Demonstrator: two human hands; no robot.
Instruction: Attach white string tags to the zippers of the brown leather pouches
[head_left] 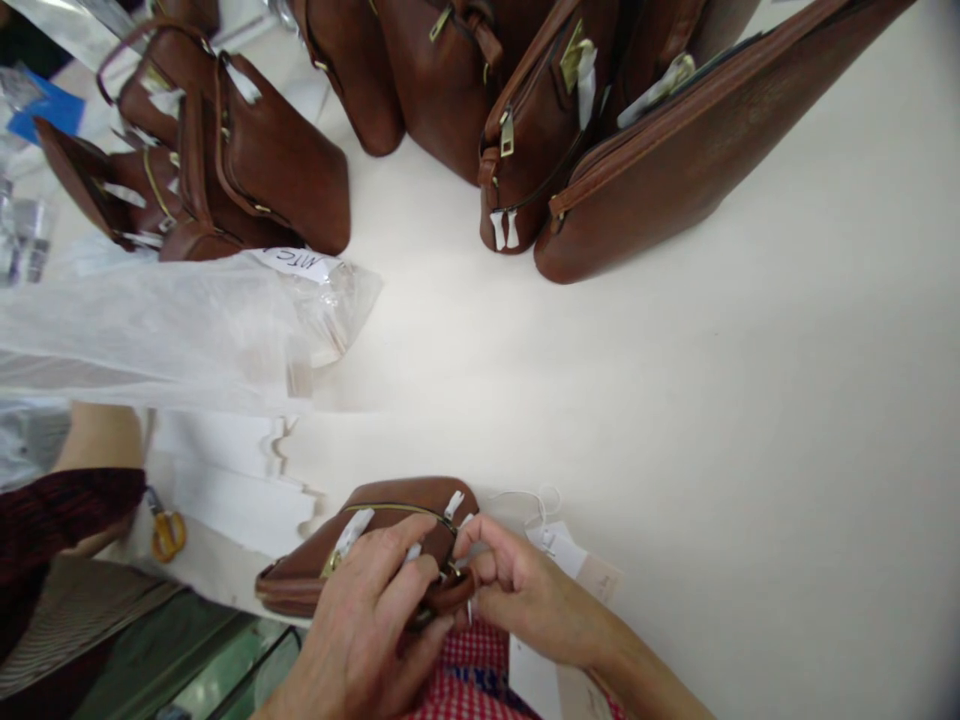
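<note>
A brown leather bag [420, 490] lies at the table's near edge, its gold zip and white-wrapped zip pulls facing up. My left hand [375, 600] is closed over the near side of this bag, fingers bent around its brown strap [451, 592]. At the bag's right end, my right hand [525, 590] is closed in a pinch beside the strap and metal fittings. What its fingertips hold is hidden. White and beige tags [566, 548] with a white string lie just beyond my right hand, and another white tag [531, 675] hangs below my wrist.
Several brown bags stand along the far side, including a long one [675, 160] and a cluster [289, 150] at left. Clear plastic wrapping [187, 320] lies below that cluster. Nearer are white cut pieces [232, 490], yellow-handled scissors [166, 532] and another person's arm [97, 440].
</note>
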